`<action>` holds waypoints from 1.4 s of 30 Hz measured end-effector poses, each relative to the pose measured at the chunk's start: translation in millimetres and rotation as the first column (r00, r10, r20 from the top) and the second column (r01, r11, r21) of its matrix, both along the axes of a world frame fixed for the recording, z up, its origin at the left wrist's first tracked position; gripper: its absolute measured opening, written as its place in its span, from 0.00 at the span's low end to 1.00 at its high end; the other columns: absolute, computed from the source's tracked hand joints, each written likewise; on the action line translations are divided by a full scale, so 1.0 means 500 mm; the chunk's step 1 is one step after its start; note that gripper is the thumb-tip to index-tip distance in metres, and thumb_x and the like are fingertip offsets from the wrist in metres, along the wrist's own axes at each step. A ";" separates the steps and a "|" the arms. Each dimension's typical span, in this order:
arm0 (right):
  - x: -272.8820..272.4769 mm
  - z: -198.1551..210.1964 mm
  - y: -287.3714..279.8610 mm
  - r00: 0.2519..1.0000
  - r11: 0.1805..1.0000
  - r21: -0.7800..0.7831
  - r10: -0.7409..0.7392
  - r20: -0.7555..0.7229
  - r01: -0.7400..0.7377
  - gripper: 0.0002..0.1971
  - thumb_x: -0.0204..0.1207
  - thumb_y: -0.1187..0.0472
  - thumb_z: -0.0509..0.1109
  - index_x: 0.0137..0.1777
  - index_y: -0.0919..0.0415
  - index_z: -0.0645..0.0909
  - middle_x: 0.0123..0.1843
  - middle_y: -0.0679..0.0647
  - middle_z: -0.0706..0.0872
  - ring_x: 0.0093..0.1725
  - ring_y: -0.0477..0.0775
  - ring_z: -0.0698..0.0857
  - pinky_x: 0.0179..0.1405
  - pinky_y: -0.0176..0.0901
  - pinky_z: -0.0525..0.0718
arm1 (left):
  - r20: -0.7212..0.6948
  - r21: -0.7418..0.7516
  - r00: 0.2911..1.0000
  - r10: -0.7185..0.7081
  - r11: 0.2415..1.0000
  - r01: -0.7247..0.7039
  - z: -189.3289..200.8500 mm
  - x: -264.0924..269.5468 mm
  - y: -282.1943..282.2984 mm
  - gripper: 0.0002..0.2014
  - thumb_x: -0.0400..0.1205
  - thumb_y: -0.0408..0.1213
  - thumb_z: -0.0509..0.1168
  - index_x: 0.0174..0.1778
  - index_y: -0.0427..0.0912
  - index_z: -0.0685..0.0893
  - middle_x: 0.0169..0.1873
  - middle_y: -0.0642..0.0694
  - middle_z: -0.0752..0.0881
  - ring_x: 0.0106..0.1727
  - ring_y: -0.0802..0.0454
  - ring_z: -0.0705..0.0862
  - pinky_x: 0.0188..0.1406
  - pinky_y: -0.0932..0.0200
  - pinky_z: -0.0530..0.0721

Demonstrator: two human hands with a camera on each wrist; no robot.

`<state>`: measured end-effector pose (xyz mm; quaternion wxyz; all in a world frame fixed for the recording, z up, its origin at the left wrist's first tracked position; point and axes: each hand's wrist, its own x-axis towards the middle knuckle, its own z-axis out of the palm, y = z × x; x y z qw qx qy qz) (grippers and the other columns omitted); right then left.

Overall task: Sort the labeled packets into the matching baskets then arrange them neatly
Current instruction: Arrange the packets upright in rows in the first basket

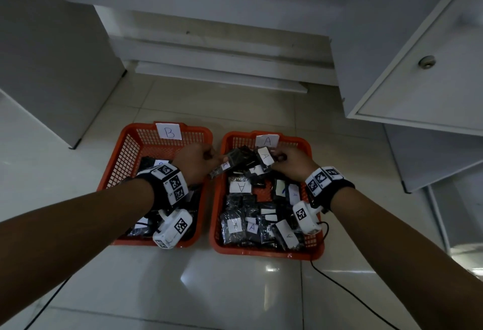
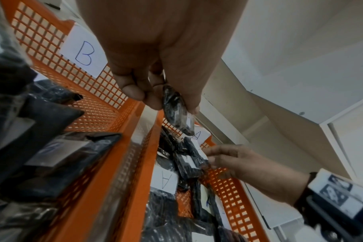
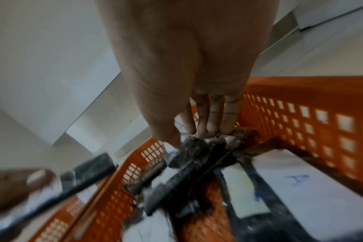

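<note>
On pale glossy floor tiles beside white cabinets, each hand's grip pinches a packet.

Two orange mesh baskets side by side on the floor. B basket on the left, white "B" tag on its far wall, a few dark packets inside. A basket on the right, "A" tag on its far wall, filled with a jumble of dark packets with white "A" labels. One dark packet is held above the gap between the baskets; another A-labeled packet is lifted at the A basket's far end.
</note>
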<state>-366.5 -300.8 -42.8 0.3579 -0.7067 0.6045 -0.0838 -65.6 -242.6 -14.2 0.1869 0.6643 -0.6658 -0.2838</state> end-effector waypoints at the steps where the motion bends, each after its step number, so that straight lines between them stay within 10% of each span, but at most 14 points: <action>1: 0.002 0.000 0.008 1.000 1.000 0.006 -0.006 0.002 0.006 0.15 0.81 0.53 0.78 0.67 0.52 0.88 0.57 0.46 0.89 0.57 0.50 0.88 0.55 0.42 0.81 | 0.005 0.000 1.000 0.005 1.000 -0.005 0.002 -0.002 0.000 0.16 0.82 0.60 0.71 0.41 0.49 0.88 0.36 0.53 0.89 0.39 0.55 0.88 0.38 0.56 0.86; 9: 0.035 0.014 0.019 0.997 0.997 0.058 -0.049 0.064 0.046 0.15 0.74 0.60 0.85 0.48 0.45 0.81 0.46 0.41 0.86 0.52 0.49 0.88 0.54 0.45 0.83 | -0.017 -0.007 1.000 -0.011 1.000 0.011 0.004 -0.015 -0.001 0.18 0.80 0.63 0.70 0.39 0.51 0.87 0.36 0.53 0.90 0.39 0.56 0.88 0.43 0.47 0.89; 17: -0.013 0.035 0.030 0.962 0.996 0.064 -0.081 0.262 0.066 0.19 0.73 0.67 0.84 0.60 0.56 0.82 0.57 0.50 0.90 0.58 0.54 0.90 0.58 0.46 0.88 | -0.005 -0.011 1.000 -0.014 1.000 0.014 0.008 -0.013 -0.003 0.17 0.82 0.60 0.70 0.41 0.49 0.87 0.36 0.52 0.90 0.39 0.55 0.88 0.42 0.51 0.87; 26: -0.053 0.017 0.084 0.959 0.959 0.096 0.274 -0.080 -0.266 0.13 0.78 0.61 0.80 0.61 0.52 0.87 0.57 0.46 0.89 0.55 0.49 0.89 0.57 0.45 0.89 | -0.008 -0.040 1.000 0.025 0.999 -0.025 0.013 -0.012 -0.011 0.16 0.81 0.60 0.72 0.39 0.50 0.86 0.36 0.54 0.89 0.40 0.56 0.87 0.42 0.53 0.86; 42: -0.016 -0.035 0.087 0.980 0.987 0.011 0.162 -0.114 -0.162 0.08 0.82 0.64 0.76 0.57 0.53 0.86 0.57 0.50 0.89 0.54 0.52 0.87 0.50 0.42 0.83 | 0.031 -0.048 0.999 0.028 0.998 -0.026 0.016 -0.009 0.001 0.17 0.83 0.56 0.71 0.32 0.52 0.82 0.28 0.54 0.84 0.32 0.59 0.83 0.29 0.60 0.73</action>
